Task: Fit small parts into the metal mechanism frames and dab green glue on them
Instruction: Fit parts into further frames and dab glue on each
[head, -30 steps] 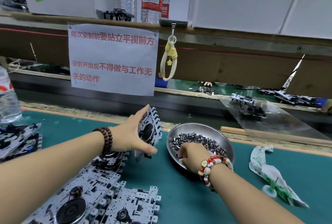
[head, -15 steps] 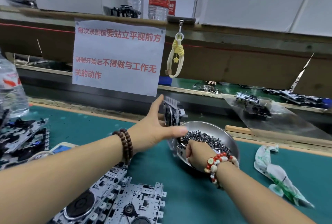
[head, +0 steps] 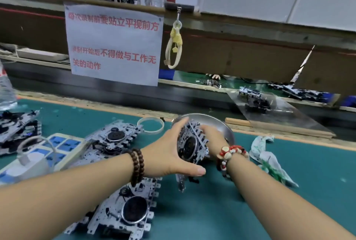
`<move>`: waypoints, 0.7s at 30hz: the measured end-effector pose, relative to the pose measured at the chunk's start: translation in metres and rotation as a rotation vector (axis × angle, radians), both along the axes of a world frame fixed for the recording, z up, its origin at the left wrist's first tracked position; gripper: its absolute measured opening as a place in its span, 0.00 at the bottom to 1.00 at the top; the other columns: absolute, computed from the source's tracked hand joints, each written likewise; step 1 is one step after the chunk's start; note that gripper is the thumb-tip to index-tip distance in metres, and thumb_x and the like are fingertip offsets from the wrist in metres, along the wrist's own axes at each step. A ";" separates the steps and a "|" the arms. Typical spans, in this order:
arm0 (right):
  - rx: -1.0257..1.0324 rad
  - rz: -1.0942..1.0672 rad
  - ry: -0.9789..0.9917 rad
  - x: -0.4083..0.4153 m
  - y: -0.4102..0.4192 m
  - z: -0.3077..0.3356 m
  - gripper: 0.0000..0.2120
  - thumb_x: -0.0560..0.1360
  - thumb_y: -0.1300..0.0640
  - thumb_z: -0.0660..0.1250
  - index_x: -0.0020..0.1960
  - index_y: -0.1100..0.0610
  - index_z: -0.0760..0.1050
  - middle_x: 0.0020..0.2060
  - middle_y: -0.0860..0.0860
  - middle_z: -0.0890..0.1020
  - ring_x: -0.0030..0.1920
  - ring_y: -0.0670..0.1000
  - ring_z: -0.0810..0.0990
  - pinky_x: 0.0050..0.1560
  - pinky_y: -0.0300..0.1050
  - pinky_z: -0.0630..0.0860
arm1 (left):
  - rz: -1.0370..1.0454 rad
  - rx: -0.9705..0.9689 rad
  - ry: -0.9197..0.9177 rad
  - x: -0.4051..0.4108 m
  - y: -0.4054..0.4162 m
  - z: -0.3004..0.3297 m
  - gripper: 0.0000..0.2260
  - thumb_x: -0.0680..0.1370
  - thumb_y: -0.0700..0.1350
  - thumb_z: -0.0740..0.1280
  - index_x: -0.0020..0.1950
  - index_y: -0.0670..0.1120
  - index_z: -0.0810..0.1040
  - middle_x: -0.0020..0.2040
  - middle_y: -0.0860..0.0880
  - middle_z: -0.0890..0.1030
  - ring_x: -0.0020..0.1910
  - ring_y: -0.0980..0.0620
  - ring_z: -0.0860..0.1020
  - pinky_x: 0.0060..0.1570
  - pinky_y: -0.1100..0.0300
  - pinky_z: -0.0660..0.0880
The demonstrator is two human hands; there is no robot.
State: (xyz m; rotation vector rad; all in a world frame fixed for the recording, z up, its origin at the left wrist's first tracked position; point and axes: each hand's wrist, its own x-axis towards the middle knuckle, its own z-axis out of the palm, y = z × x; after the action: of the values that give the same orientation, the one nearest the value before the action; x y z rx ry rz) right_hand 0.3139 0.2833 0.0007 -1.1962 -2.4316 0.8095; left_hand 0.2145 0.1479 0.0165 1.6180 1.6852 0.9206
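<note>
Frame (head: pixel 192 145) held upright above worktop (head: pixel 221 211), just before bowl (head: pixel 217 122). Left hand (head: pixel 169 155) clasped round frame edges, thumb beneath, fingers over top. Right hand (head: pixel 212 139) set against frame's far side; grasp not discernible. Judged stiff stamped metal, light for one hand, sharp-tabbed, with delicate fitted parts. Best gripped by outer edges, clear of central wheel.

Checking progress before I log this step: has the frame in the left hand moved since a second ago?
Yes. The left hand has carried the metal frame rightward, from beside the steel bowl to in front of it, meeting the right hand.
</note>
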 end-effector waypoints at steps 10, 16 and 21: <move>-0.179 -0.078 0.485 0.067 -0.041 0.020 0.10 0.75 0.66 0.66 0.40 0.54 0.75 0.33 0.51 0.79 0.35 0.47 0.80 0.44 0.44 0.81 | -0.096 -0.058 0.356 0.032 -0.004 -0.019 0.57 0.61 0.54 0.78 0.76 0.52 0.40 0.75 0.49 0.52 0.73 0.56 0.54 0.72 0.62 0.52; 0.084 -0.079 0.330 0.092 -0.065 0.007 0.14 0.73 0.63 0.69 0.36 0.45 0.73 0.33 0.41 0.79 0.38 0.44 0.80 0.50 0.48 0.79 | -0.145 -0.203 0.560 0.052 0.002 -0.027 0.56 0.61 0.57 0.77 0.76 0.51 0.42 0.70 0.47 0.57 0.71 0.47 0.57 0.70 0.54 0.59; 0.127 -0.052 0.302 0.092 -0.073 -0.004 0.12 0.74 0.63 0.67 0.40 0.47 0.75 0.34 0.39 0.79 0.40 0.45 0.81 0.50 0.43 0.77 | -0.133 -0.285 0.694 0.060 0.003 -0.030 0.53 0.60 0.62 0.76 0.75 0.49 0.49 0.63 0.47 0.61 0.64 0.47 0.61 0.67 0.53 0.63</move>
State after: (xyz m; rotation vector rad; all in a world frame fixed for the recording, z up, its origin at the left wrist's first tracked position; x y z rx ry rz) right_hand 0.4054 0.2108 -0.0030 -1.0060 -2.1634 0.7476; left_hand 0.2741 0.1505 -0.0131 1.9363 1.9951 0.0210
